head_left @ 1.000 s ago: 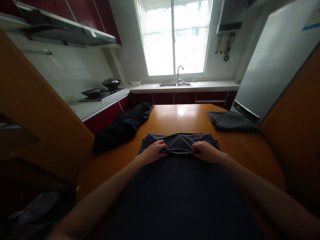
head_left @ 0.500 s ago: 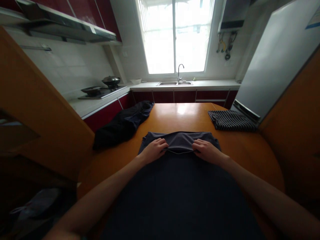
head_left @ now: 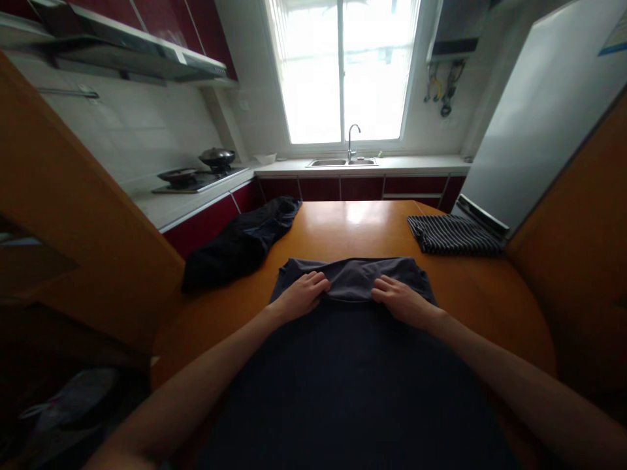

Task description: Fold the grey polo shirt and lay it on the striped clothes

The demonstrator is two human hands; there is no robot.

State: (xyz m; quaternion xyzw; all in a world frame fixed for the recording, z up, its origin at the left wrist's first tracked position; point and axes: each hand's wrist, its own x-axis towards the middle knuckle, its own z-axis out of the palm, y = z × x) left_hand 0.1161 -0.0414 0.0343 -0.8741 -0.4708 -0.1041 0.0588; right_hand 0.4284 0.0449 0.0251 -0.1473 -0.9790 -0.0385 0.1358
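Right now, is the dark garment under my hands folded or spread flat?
Partly folded: the dark garment lies spread on the table, its far end turned back in a band under the left hand and right hand.

A dark navy-grey cloth garment point(head_left: 353, 365) lies spread flat on the orange wooden counter point(head_left: 490, 294), running from the near edge toward the middle; its far end is folded back toward the person, so a lighter grey band point(head_left: 353, 274) shows across the top; the fold's edge is slightly rumpled between the left hand point(head_left: 300, 295) and the right hand point(head_left: 400, 301), which both rest on it, fingers curled
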